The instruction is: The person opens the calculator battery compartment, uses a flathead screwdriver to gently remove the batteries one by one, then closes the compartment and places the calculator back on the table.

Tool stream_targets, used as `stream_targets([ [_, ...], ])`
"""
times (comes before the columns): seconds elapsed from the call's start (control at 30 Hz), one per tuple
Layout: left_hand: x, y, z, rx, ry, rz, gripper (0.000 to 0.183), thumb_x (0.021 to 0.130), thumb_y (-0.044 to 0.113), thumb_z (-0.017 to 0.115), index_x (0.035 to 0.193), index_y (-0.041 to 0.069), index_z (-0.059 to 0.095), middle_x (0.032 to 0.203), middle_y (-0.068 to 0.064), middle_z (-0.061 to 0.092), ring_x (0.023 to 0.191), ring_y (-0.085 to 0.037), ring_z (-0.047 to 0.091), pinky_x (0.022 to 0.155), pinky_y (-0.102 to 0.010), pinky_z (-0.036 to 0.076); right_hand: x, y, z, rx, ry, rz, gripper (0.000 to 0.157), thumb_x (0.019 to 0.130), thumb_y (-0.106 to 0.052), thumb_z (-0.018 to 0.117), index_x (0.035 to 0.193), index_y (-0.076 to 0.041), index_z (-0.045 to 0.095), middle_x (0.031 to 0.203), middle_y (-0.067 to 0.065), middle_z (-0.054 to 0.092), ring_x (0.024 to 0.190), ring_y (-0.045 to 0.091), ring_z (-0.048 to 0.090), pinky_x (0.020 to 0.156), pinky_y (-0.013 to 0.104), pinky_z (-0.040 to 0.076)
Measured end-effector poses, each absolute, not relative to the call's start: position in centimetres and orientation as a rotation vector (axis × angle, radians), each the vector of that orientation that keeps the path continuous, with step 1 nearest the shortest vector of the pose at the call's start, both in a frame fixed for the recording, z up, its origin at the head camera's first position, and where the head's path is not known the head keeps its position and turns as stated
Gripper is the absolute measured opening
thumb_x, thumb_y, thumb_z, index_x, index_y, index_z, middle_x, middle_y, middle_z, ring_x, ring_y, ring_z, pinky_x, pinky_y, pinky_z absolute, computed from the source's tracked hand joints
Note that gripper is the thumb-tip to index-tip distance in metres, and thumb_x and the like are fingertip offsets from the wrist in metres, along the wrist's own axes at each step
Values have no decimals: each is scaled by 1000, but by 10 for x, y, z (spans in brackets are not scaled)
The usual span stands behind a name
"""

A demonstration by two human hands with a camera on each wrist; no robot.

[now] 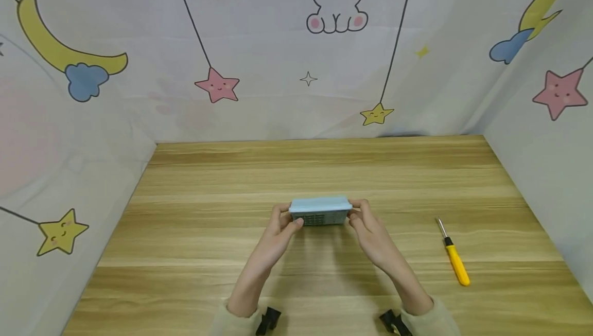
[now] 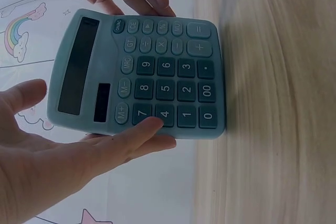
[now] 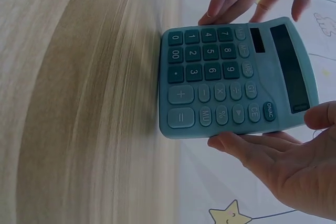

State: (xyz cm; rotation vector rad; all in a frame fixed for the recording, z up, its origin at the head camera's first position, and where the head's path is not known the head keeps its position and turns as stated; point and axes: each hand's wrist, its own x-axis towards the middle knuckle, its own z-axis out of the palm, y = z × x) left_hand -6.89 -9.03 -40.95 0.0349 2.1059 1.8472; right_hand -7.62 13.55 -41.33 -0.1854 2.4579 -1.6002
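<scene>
A light blue calculator (image 1: 320, 205) with dark teal number keys is held upright between both hands, its display at the top and its keys towards the wrists. My left hand (image 1: 279, 234) grips its left side; in the left wrist view a finger of that hand (image 2: 68, 161) lies over the edge by the 7 and 4 keys. The opposite side is gripped by my right hand (image 1: 374, 235), whose fingers (image 3: 247, 148) press along the edge by the ON/AC and CE keys. Whether the calculator's bottom edge touches the table cannot be told.
A screwdriver (image 1: 456, 264) with a yellow handle lies on the wood-grain table (image 1: 208, 181), right of the hands, its tip pointing away. Pale cloth walls (image 1: 268, 115) printed with stars, moons and a bear enclose the table at the back and both sides.
</scene>
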Motion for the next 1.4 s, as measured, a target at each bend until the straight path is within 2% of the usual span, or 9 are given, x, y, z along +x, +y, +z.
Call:
stream_targets([
  [0.23, -69, -91, -410, 45, 2044, 1898, 57, 101, 46, 41, 138, 6, 26, 146, -31, 33, 136, -47, 37, 113, -61, 23, -76, 139, -414, -302, 2305, -1766, 43, 107, -29, 23, 128, 6, 37, 142, 30, 40, 137, 41, 37, 109, 48, 35],
  [0.37, -68, -92, -413, 80, 2020, 1937, 50, 102, 44, 39, 133, 6, 29, 147, -26, 32, 139, -45, 31, 115, -57, 24, -75, 139, -414, -283, 2282, -1786, 45, 106, -34, 23, 117, 7, 39, 140, 31, 40, 137, 41, 38, 109, 48, 34],
  [0.43, -68, -92, -413, 96, 2020, 1948, 48, 102, 42, 40, 132, 5, 30, 147, -25, 33, 141, -45, 29, 115, -55, 24, -75, 139, -414, -241, 2298, -1756, 45, 106, -37, 24, 115, 5, 39, 141, 32, 40, 135, 42, 40, 109, 52, 33],
  [0.57, -68, -93, -413, 114, 2028, 1943, 49, 102, 41, 40, 132, 4, 30, 148, -27, 31, 140, -47, 30, 115, -57, 24, -74, 137, -413, -178, 2335, -1691, 44, 105, -40, 28, 120, 0, 39, 139, 35, 43, 130, 47, 44, 107, 63, 31],
  [0.63, -68, -93, -413, 111, 2025, 1941, 48, 102, 40, 40, 132, 4, 30, 148, -27, 31, 139, -47, 31, 115, -57, 24, -74, 136, -413, -152, 2353, -1672, 42, 104, -40, 31, 122, -3, 40, 136, 35, 46, 128, 47, 47, 106, 64, 32],
  [0.8, -68, -95, -413, 63, 2025, 1934, 50, 101, 42, 43, 132, 4, 31, 146, -27, 33, 137, -44, 36, 115, -54, 26, -74, 136, -413, -97, 2363, -1679, 42, 103, -39, 38, 124, -3, 42, 134, 32, 51, 126, 43, 51, 106, 61, 35],
  [0.93, -69, -95, -413, 12, 2041, 1907, 52, 99, 44, 46, 133, 7, 34, 145, -28, 36, 136, -42, 39, 114, -57, 26, -74, 137, -413, -91, 2329, -1702, 44, 103, -38, 40, 128, -3, 40, 134, 31, 51, 127, 43, 50, 107, 62, 33],
  [1.17, -68, -93, -412, -20, 2065, 1894, 47, 99, 36, 51, 131, 6, 37, 139, -24, 43, 133, -39, 41, 111, -61, 28, -73, 139, -414, -123, 2280, -1743, 47, 103, -29, 44, 139, -1, 32, 138, 29, 48, 132, 40, 46, 108, 56, 36],
  [1.4, -68, -95, -412, -35, 2051, 1895, 52, 97, 35, 55, 136, 5, 37, 145, -27, 38, 141, -42, 31, 112, -60, 26, -72, 142, -412, -110, 2325, -1651, 61, 100, -34, 48, 149, -6, 27, 147, 26, 39, 135, 41, 42, 108, 60, 33],
])
